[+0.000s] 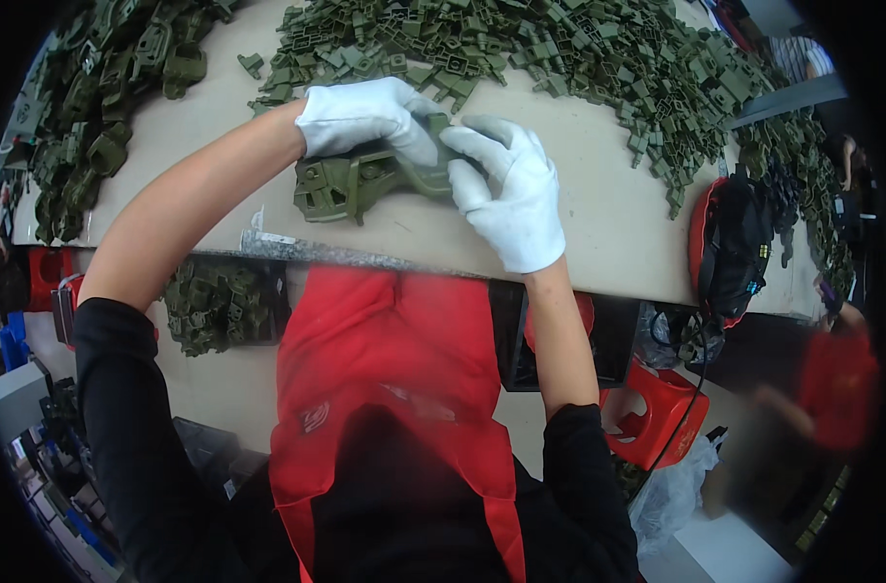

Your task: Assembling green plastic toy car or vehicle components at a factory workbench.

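Note:
Near the front edge of the pale table (pixel 598 253) lies a large olive-green moulded plastic part (pixel 328 189), with ribs and round bosses at its left end. My left hand (pixel 365 115), in a white glove, reaches over the part from above with fingers curled around its narrower right portion. Also gloved in white, my right hand (pixel 514 194) bends its fingers and thumb around the right end. The fingertips of both hands nearly meet there, and whether a smaller piece sits between them is hidden.
Small green plastic pieces (pixel 433 44) are heaped along the far side. Larger green parts (pixel 122 83) pile up at the left. A black-and-red bag (pixel 734 248) sits at the table's right edge, above a red stool (pixel 657 418). Another person (pixel 841 379) is blurred at far right.

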{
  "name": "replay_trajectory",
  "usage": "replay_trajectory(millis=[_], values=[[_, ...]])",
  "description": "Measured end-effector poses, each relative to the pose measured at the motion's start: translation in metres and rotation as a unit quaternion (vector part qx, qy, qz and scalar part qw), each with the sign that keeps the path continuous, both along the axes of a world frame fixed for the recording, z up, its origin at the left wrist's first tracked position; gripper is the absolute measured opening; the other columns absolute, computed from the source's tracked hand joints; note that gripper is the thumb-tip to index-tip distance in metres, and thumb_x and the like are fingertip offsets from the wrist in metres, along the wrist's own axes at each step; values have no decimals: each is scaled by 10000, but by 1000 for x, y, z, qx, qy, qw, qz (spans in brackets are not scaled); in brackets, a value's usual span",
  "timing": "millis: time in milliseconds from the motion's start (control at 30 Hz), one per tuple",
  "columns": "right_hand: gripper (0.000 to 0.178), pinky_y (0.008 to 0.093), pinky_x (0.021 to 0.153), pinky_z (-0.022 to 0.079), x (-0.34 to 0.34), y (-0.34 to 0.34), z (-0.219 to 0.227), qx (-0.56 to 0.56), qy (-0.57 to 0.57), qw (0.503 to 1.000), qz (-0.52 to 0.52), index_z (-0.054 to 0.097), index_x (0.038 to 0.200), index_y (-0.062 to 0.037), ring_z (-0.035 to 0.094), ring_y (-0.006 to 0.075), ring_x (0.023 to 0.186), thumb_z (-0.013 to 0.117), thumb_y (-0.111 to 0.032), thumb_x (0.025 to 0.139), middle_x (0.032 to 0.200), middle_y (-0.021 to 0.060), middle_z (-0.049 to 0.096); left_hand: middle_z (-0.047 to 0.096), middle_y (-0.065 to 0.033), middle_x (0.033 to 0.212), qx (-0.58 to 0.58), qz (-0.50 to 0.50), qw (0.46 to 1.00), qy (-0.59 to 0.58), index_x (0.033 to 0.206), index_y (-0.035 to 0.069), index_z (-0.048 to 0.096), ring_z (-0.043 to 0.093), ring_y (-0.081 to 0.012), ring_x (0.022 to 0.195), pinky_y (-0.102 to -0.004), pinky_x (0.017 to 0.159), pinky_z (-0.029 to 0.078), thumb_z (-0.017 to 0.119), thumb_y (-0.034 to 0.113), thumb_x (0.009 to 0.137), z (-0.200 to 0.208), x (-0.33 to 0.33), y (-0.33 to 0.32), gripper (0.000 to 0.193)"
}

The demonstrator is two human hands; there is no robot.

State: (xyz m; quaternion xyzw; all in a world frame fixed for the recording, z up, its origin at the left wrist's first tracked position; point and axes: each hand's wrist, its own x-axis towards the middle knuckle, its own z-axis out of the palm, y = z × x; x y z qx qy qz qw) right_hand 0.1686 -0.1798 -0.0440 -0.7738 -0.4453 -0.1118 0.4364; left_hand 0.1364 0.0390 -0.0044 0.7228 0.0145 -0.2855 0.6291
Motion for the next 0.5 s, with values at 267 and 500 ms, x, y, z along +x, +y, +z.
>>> replay_trajectory(millis=[267, 500], values=[[286, 391, 885, 513, 3, 0, -14, 66, 99, 992, 34, 698, 1026, -118, 613, 297, 1046, 659, -36, 756, 1071, 114, 649, 668, -88, 1054, 34, 12, 999, -37, 1226, -82, 590, 585, -128, 985, -258, 900, 439, 752, 181, 758, -2, -5, 0, 561], [452, 285, 905, 495, 22, -8, 5, 34, 538, 834, 119, 591, 1252, 30, 603, 152, 1014, 694, -16, 815, 1155, 95, 640, 695, -160, 1035, 176, 15, 979, -102, 1274, -53, 572, 648, -220, 959, -308, 895, 485, 762, 237, 716, 1, -13, -26, 656]])
